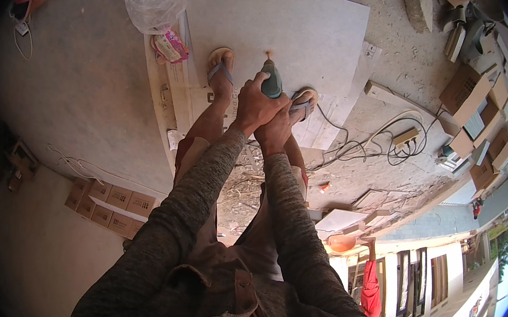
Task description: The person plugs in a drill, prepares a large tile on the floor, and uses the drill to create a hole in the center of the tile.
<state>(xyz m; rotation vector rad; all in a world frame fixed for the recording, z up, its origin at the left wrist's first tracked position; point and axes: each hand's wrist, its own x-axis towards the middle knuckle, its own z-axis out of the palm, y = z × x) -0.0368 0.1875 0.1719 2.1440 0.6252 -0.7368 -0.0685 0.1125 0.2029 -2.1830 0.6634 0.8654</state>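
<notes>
Both my hands are wrapped round a green power drill (272,82) held out in front of me between my feet. My left hand (251,104) closes on its left side. My right hand (276,125) grips from behind and to the right, close against the left one. The drill points away from me, its tip over a small brownish spot on a large pale flat board (329,33). Whether the tip is in the board I cannot tell. My feet, in flip-flops (301,106), stand on the board on either side of the drill.
A clear plastic bag (154,2) and a pink packet (170,46) lie along the board's left edge. At right, cables (354,147) coil around a power strip (406,137) beside opened cardboard boxes (463,89). Stacked cartons (118,199) stand at lower left.
</notes>
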